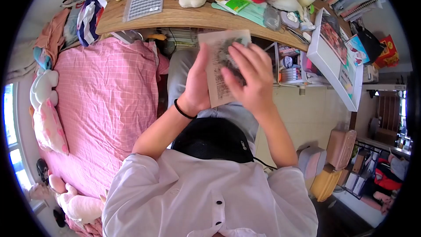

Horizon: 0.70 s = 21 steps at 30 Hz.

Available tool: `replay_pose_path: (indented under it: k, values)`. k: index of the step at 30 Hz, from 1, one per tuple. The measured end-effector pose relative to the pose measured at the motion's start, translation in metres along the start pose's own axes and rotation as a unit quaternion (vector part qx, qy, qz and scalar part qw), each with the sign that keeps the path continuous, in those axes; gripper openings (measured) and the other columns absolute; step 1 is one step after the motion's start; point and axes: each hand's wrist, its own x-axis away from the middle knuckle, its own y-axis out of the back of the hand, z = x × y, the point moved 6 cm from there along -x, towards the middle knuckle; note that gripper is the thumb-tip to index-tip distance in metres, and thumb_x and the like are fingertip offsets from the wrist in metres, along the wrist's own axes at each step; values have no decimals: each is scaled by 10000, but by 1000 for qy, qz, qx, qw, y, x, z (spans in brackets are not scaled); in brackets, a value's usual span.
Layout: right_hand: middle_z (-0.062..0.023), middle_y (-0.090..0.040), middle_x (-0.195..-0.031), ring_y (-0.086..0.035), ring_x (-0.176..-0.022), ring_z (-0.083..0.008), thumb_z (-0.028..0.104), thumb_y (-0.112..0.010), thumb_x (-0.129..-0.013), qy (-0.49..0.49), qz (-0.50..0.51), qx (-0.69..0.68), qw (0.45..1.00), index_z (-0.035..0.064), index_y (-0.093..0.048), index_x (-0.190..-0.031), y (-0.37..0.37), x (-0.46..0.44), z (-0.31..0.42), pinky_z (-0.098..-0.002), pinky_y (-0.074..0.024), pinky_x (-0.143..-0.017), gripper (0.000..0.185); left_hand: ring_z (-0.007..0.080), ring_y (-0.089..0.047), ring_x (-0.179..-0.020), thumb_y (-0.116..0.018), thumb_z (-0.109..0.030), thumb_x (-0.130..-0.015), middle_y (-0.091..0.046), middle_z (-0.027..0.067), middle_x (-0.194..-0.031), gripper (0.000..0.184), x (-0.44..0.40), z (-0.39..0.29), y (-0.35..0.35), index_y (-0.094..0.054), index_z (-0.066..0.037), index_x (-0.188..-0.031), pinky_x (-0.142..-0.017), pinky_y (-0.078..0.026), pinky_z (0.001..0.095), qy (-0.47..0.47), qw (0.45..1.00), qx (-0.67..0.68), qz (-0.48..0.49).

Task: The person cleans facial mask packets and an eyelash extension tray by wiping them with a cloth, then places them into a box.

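In the head view, my left hand (197, 81) supports the printed sheet (215, 63) above my lap (176, 81), fingers hidden, grip untellable. My right hand (253, 72) spreads over it, thumb apart. I seem to be smoothing it, which calls for steady support. Print faces up; long axis runs near to far.

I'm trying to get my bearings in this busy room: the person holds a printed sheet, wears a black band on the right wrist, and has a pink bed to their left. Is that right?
Not quite: the head view shows the black band on the left wrist, not the right. The person does hold a printed sheet, and the pink bed is to their left.
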Motion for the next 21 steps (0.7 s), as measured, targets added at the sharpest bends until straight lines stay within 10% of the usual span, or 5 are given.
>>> replay_pose_path:
  k: [21]
  values:
    - [-128,-663,-1151,-625,-1053,-331,26,-758,-800,-13,-5,-71,997,10,-698,-1152,-16,-5,4,-417,-528,-888,358,253,-564,-1265,-272,-709,-1001,-560,84,-1389,759,-3,5,21,-453,-120,-1444,-1066,-459,426,32,994,-102,-25]
